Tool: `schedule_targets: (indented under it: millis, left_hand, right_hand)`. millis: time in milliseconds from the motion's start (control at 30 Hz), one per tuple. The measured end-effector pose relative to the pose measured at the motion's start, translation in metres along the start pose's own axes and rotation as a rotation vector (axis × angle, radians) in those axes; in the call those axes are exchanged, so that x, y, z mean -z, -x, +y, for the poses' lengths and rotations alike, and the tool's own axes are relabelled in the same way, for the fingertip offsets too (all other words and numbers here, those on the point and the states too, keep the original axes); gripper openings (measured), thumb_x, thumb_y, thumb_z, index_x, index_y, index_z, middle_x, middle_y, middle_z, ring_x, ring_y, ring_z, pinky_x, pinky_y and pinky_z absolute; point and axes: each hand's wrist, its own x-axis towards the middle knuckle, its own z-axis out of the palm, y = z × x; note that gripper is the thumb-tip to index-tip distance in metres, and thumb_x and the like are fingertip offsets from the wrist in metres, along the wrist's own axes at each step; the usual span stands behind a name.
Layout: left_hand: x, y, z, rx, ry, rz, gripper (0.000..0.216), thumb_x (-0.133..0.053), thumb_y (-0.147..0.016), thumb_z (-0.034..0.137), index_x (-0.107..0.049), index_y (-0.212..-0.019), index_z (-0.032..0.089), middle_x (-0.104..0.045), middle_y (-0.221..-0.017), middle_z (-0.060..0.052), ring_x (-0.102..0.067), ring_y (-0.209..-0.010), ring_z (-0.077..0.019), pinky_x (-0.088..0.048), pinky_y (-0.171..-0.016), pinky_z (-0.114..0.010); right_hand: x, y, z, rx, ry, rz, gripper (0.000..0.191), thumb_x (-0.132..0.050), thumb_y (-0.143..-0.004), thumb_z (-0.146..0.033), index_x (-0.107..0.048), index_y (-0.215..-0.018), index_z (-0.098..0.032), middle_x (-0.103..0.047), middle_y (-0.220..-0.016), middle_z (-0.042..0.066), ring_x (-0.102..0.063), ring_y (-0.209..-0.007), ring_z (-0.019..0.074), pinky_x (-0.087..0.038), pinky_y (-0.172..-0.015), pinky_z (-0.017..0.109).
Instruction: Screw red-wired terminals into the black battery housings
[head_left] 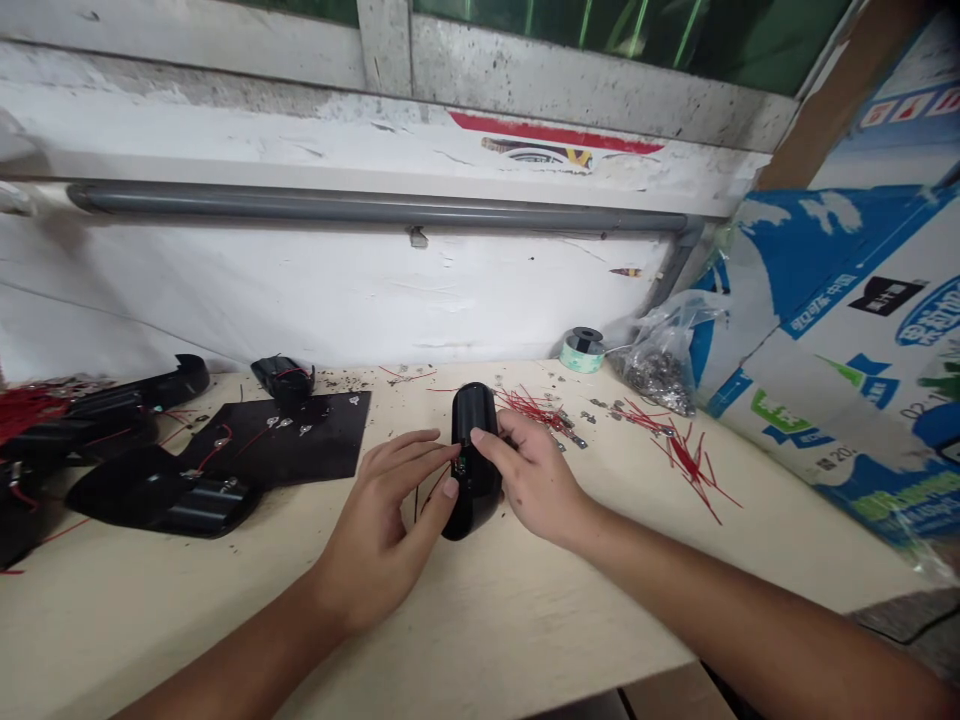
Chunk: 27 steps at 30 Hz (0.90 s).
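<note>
Near the middle of the pale workbench (pixel 135 630), the left hand (pixel 382 530) and right hand (pixel 536 478) pinch an upright black plastic casing (pixel 474 420) between curled fingers at its sides, where this light, stiff, smooth shell seems best held.

I have the plastic housing (pixel 475 500) between the left hand (pixel 379 530) and right hand (pixel 536 475), above the workbench (pixel 150 640). More housings (pixel 154 500) lie to the left, around a flat sheet (pixel 315 440). To the right lie loose wires (pixel 694 465) — behind them, a tape spool (pixel 582 350) and a plastic bag (pixel 660 365) sit beside a cardboard carton (pixel 840 370).
</note>
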Motion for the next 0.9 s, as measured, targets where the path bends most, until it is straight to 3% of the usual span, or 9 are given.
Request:
schedule_targets:
  millis: [200,533,733,900]
  left_hand:
    - [-0.0033,0.0004,0.0004,0.022,0.112,-0.019,0.034,-0.054,-0.093,0.033,-0.067,-0.124,0.027,-0.060,-0.132,-0.009,-0.044,-0.133,-0.0288,-0.036,-0.111,-0.055]
    - [-0.0025,-0.0076,0.0072,0.083,0.329,-0.055,0.027,-0.055,-0.092,0.032,-0.074,-0.111,0.029,-0.060,-0.125,-0.009,-0.052,-0.123,-0.0277,-0.038,-0.108,-0.054]
    - [-0.0042,-0.0061,0.0018,0.035,0.251,-0.043,0.027,-0.053,-0.093,0.029,-0.074,-0.110,0.030,-0.062,-0.123,-0.008,-0.053,-0.121,-0.0268,-0.040,-0.106,-0.051]
    - [-0.0032,-0.0003,0.0012,-0.016,0.132,0.037,0.033,-0.048,-0.095,0.028,-0.063,-0.124,0.030,-0.058,-0.132,-0.007,-0.048,-0.128,-0.0267,-0.033,-0.109,-0.054]
  right_hand:
    - [-0.0008,0.0000,0.0027,-0.073,-0.083,0.022,0.026,-0.058,-0.091,-0.037,-0.049,-0.074,-0.020,-0.046,-0.063,-0.003,-0.042,-0.055,0.0134,-0.034,-0.051,0.026]
    - [-0.0008,-0.0006,0.0028,-0.029,-0.061,0.032,0.027,-0.058,-0.091,-0.038,-0.049,-0.073,-0.020,-0.045,-0.063,-0.003,-0.040,-0.055,0.0129,-0.033,-0.050,0.025]
    - [0.0002,-0.0010,0.0035,-0.044,-0.063,0.015,0.027,-0.058,-0.091,-0.038,-0.048,-0.073,-0.020,-0.044,-0.063,-0.003,-0.041,-0.056,0.0130,-0.033,-0.052,0.025]
    - [0.0036,-0.0070,0.0068,-0.034,-0.105,-0.019,0.031,-0.060,-0.089,-0.042,-0.048,-0.072,-0.019,-0.042,-0.065,-0.004,-0.041,-0.059,0.0126,-0.033,-0.053,0.025]
